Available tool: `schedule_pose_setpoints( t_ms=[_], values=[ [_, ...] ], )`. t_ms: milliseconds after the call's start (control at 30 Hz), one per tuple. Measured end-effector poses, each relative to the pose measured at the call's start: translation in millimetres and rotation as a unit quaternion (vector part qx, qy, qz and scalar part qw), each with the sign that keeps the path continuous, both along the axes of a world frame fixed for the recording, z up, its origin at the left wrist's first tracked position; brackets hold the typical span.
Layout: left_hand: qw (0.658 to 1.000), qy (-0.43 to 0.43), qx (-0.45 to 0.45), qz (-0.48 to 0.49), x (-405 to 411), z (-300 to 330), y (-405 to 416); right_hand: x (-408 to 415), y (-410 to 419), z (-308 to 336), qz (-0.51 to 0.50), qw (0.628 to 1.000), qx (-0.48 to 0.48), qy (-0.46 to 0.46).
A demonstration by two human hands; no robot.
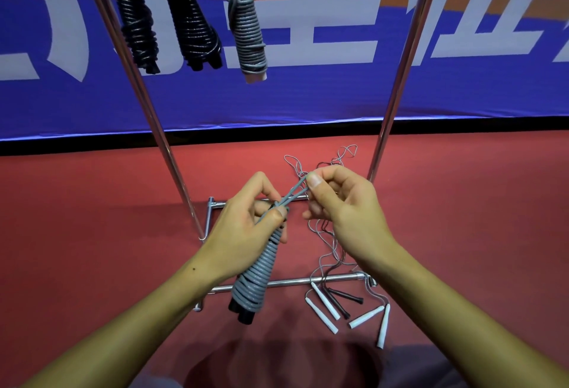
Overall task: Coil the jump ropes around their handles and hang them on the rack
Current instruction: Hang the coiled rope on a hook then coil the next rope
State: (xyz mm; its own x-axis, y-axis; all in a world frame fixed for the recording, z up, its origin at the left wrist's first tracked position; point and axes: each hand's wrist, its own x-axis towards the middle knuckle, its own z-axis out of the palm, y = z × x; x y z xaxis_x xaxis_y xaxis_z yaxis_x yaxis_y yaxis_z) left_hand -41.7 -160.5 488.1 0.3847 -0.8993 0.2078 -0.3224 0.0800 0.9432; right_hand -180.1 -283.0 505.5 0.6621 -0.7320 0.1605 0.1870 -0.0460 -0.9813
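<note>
My left hand (246,221) grips a pair of black handles wound tight with grey rope (255,276), thumb pressed on the top of the coil. My right hand (335,199) pinches the free grey loop (295,192) that sticks up from the coil. Three coiled ropes hang from the rack above: two black ones (135,18) (194,18) and a grey one on white handles (248,27).
The chrome rack has slanted poles (147,104) (397,89) and a base frame (308,280) on the red floor. Loose tangled ropes (323,233) with white handles (326,301) and black handles (345,295) lie at the base, right of the coil. A blue banner (338,95) stands behind.
</note>
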Motion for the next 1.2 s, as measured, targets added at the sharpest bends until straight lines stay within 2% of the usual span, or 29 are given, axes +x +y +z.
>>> schedule_pose_setpoints(
  t_ms=[133,300,500,667,767,900,1033,1200],
  values=[
    [0.999,0.045,0.021,-0.023,3.1,-6.0,-5.9,3.0,-5.7,-3.4,0.043,0.999,-0.010,0.017],
    [0.998,0.022,0.032,-0.047,16.8,-10.5,-14.8,8.1,-10.3,-9.5,0.050,0.998,0.027,0.011],
    [0.999,-0.016,-0.019,0.033,13.8,-5.8,-24.0,16.3,-11.1,-9.9,-0.052,0.997,0.058,-0.001],
    [0.993,-0.016,-0.052,0.108,4.5,-0.7,-36.8,22.5,-8.7,-6.4,-0.104,0.992,0.064,-0.010],
    [0.989,-0.007,-0.075,0.126,1.1,3.1,-41.7,23.6,-9.8,-0.3,-0.105,0.992,0.061,-0.023],
    [0.982,-0.017,-0.100,0.157,0.0,12.7,-43.7,25.5,-11.8,11.5,-0.077,0.989,0.104,-0.070],
    [0.976,-0.016,-0.127,0.175,3.3,29.5,-43.6,25.3,-17.8,25.1,-0.068,0.992,0.072,-0.074],
    [0.979,-0.029,-0.144,0.144,12.1,66.9,-50.8,27.6,-26.2,50.4,-0.031,0.998,-0.043,-0.045]
  ],
)
